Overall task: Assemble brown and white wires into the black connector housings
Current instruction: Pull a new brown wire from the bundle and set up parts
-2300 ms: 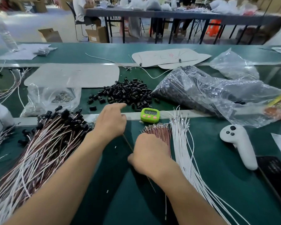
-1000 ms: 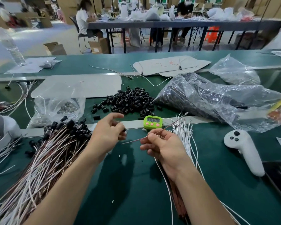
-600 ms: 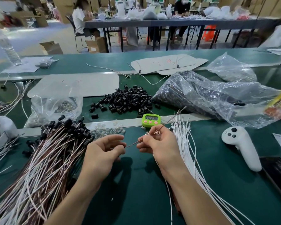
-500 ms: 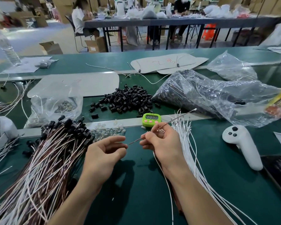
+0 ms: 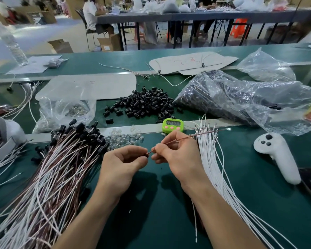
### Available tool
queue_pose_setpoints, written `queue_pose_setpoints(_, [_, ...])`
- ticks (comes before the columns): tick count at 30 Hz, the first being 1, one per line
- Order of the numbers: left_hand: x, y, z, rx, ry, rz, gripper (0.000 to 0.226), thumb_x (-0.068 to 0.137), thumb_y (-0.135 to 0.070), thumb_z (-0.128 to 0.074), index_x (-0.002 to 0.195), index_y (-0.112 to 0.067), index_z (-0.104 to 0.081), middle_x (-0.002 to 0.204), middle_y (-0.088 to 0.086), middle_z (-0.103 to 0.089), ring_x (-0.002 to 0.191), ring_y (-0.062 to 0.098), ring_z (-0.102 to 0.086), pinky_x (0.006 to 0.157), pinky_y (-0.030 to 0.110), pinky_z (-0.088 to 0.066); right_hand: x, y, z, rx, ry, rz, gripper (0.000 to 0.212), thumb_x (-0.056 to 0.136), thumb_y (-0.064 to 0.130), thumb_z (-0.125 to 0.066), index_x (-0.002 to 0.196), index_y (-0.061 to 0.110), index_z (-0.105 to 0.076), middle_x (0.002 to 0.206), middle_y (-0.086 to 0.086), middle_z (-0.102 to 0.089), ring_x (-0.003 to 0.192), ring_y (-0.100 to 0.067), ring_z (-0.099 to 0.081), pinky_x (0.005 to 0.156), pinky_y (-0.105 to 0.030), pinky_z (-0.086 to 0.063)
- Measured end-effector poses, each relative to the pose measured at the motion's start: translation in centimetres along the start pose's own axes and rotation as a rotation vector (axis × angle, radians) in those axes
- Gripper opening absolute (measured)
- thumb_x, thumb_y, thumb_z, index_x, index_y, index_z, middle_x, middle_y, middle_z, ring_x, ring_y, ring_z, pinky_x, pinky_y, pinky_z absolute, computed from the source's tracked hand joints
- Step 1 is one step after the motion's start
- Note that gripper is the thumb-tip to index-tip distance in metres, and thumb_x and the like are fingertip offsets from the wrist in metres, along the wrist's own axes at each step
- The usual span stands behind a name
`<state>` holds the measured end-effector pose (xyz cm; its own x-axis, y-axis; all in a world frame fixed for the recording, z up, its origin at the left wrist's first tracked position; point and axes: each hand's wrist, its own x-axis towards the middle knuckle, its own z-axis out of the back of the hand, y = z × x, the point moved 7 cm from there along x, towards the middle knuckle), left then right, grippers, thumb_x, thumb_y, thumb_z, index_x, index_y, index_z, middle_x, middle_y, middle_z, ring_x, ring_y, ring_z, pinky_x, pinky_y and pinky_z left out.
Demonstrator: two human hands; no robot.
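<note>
My left hand [image 5: 123,163] curls round a small black connector housing [image 5: 146,155], of which only a tip shows between thumb and fingers. My right hand [image 5: 178,154] pinches a brown wire [image 5: 185,137] whose near end touches the housing; the wire runs up and right over the loose white wires [image 5: 214,159]. A white wire [image 5: 195,218] hangs below my right wrist. Loose black housings [image 5: 144,104] lie in a pile behind the hands. Finished brown and white wires with housings [image 5: 48,173] are heaped at the left.
A green timer [image 5: 173,125] stands just past my hands, small clear parts [image 5: 124,138] beside it. A white controller [image 5: 276,155] lies at the right, plastic bags [image 5: 241,103] behind it, another bag [image 5: 65,110] at the left. A person sits at a far table.
My left hand took a housing from the pile and came back; my right hand lifted a brown wire. The hands have closed together, and the wire's end now meets the housing.
</note>
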<state>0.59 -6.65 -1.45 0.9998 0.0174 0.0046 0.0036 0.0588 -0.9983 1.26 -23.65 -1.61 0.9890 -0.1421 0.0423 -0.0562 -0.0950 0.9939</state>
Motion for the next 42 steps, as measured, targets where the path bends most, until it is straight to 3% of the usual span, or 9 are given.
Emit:
queue_pose_setpoints(11, [0.1,-0.1,0.5,-0.075,-0.053,-0.075,0.042,0.067,0.017,-0.083,0.082,-0.022,-0.080,0.083,0.007,-0.079,0.076,0.017,-0.076,0.067,0.020,-0.057,0.0,0.2,0.2,0.034,-0.028,-0.022,0.017,0.087,-0.006,-0.071,0.081,0.006,-0.059,0.071,-0.015,-0.076,0.059,-0.027,-0.075,0.052,-0.028,-0.056])
queue_pose_setpoints(15, [0.0,-0.2,0.8,-0.038,-0.091,-0.121,0.040,0.067,0.014,-0.085,0.082,-0.023,-0.080,0.083,0.004,-0.079,0.075,0.014,-0.076,0.068,0.020,-0.058,-0.4,0.2,-0.5,0.053,0.025,-0.007,0.016,0.075,0.005,-0.076,0.076,0.013,-0.062,0.066,-0.014,-0.073,0.059,-0.027,-0.074,0.053,-0.028,-0.055])
queue_pose_setpoints(20, [0.0,-0.6,0.9,0.083,-0.112,-0.194,0.035,0.069,0.004,-0.087,0.082,-0.027,-0.080,0.080,-0.002,-0.078,0.073,0.014,-0.073,0.070,0.026,-0.059,-0.5,-0.1,-1.3,-0.063,0.085,-0.020,0.006,0.077,0.021,-0.073,0.073,0.023,-0.078,0.065,-0.007,-0.073,0.049,-0.018,-0.064,0.048,-0.023,-0.047])
queue_pose_setpoints(22, [-0.2,-0.6,0.7,0.022,-0.097,-0.171,0.031,0.068,-0.004,-0.085,0.086,-0.029,-0.081,0.082,-0.001,-0.079,0.075,0.012,-0.074,0.070,0.022,-0.057,-0.5,-0.1,-1.0,-0.084,0.055,-0.022,0.008,0.077,0.024,-0.073,0.072,0.023,-0.078,0.063,-0.006,-0.072,0.046,-0.016,-0.060,0.047,-0.022,-0.045])
queue_pose_setpoints(24, [-0.2,-0.3,0.6,-0.083,-0.090,-0.121,0.037,0.071,0.002,-0.085,0.091,-0.028,-0.082,0.086,0.002,-0.080,0.080,0.012,-0.076,0.070,0.018,-0.056,-0.5,0.0,-0.7,-0.101,0.023,-0.019,0.009,0.076,0.025,-0.072,0.070,0.024,-0.077,0.061,-0.006,-0.071,0.045,-0.015,-0.057,0.047,-0.021,-0.044])
queue_pose_setpoints(32, [-0.8,-0.3,0.1,-0.078,-0.059,-0.119,0.041,0.072,0.019,-0.079,0.078,-0.022,-0.081,0.079,0.006,-0.079,0.072,0.018,-0.077,0.068,0.019,-0.058,-1.0,-0.1,-1.7,-0.147,0.096,0.016,0.017,0.085,0.010,-0.072,0.072,0.020,-0.077,0.059,-0.004,-0.069,0.045,-0.013,-0.056,0.046,-0.021,-0.044])
queue_pose_setpoints(38, [-0.4,-0.3,0.4,-0.074,-0.086,-0.117,0.047,0.071,0.016,-0.082,0.084,-0.028,-0.081,0.084,0.003,-0.080,0.078,0.017,-0.077,0.070,0.020,-0.058,-0.9,0.0,-0.9,-0.033,0.047,-0.064,0.009,0.079,0.026,-0.077,0.071,0.024,-0.079,0.063,-0.008,-0.072,0.046,-0.016,-0.059,0.046,-0.021,-0.043])
queue_pose_setpoints(42, [-0.3,-0.3,0.4,-0.067,-0.075,-0.115,0.044,0.070,0.014,-0.083,0.087,-0.027,-0.081,0.084,0.002,-0.080,0.079,0.016,-0.077,0.071,0.020,-0.058,-0.6,0.1,-0.3,-0.053,0.009,-0.035,0.023,0.088,0.009,-0.075,0.068,0.019,-0.076,0.058,-0.008,-0.069,0.041,-0.016,-0.053,0.043,-0.019,-0.041])
